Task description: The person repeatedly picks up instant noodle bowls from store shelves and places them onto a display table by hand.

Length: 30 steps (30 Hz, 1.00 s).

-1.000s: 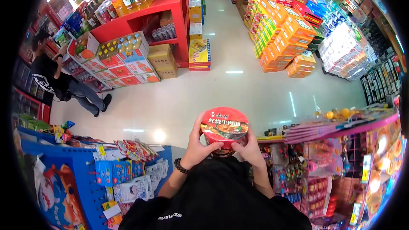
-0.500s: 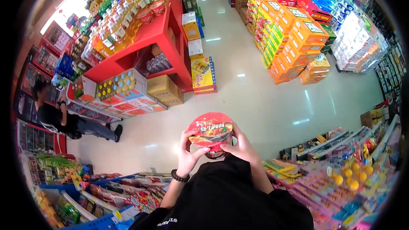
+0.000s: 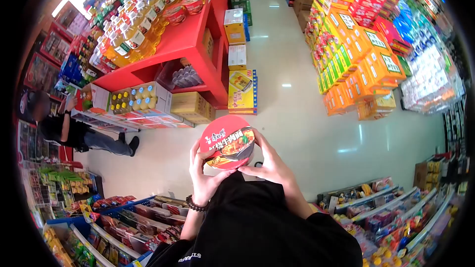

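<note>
A round red noodle bowl (image 3: 228, 141) with a printed lid is grasped by the bare left hand (image 3: 204, 179) and bare right hand (image 3: 273, 167), in front of the glossy red display stand (image 3: 190, 38). Clear bottles of yellow liquid (image 3: 132, 37) are ranged on that stand.
</note>
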### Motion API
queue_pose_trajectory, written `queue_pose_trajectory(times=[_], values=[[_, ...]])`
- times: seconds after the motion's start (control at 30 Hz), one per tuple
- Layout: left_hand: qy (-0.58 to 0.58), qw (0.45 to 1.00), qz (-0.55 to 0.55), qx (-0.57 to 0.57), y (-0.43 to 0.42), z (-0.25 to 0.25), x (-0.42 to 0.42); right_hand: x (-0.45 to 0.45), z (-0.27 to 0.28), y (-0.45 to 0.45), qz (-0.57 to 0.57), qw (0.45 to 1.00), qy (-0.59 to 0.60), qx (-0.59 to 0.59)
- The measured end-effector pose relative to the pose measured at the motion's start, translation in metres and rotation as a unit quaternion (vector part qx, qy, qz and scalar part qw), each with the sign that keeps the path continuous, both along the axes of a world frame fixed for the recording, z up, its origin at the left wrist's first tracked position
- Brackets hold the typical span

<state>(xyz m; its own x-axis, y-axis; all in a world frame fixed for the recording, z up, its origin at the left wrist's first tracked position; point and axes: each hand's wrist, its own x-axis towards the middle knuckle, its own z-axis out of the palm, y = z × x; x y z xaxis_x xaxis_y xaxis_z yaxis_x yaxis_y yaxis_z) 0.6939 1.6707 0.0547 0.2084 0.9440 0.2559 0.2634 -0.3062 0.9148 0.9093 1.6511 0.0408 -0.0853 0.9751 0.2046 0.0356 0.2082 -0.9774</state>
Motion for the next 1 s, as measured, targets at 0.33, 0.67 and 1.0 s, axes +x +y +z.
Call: queue_pose_trajectory(times=[0.33,0.67,1.0], values=[[-0.112,0.994,0.001,0.014,0.192,-0.027,-0.063,-0.055,-0.012,0.200,-0.008,0.998,-0.038,0.038],[-0.139,0.987,0.025,0.077,0.483,-0.009,-0.088,-0.119,-0.006,0.471,-0.121,0.989,-0.011,0.087],[0.069,0.987,0.111,0.097,0.671,-0.082,-0.050,-0.127,-0.104,0.664,-0.333,0.910,-0.235,0.077]])
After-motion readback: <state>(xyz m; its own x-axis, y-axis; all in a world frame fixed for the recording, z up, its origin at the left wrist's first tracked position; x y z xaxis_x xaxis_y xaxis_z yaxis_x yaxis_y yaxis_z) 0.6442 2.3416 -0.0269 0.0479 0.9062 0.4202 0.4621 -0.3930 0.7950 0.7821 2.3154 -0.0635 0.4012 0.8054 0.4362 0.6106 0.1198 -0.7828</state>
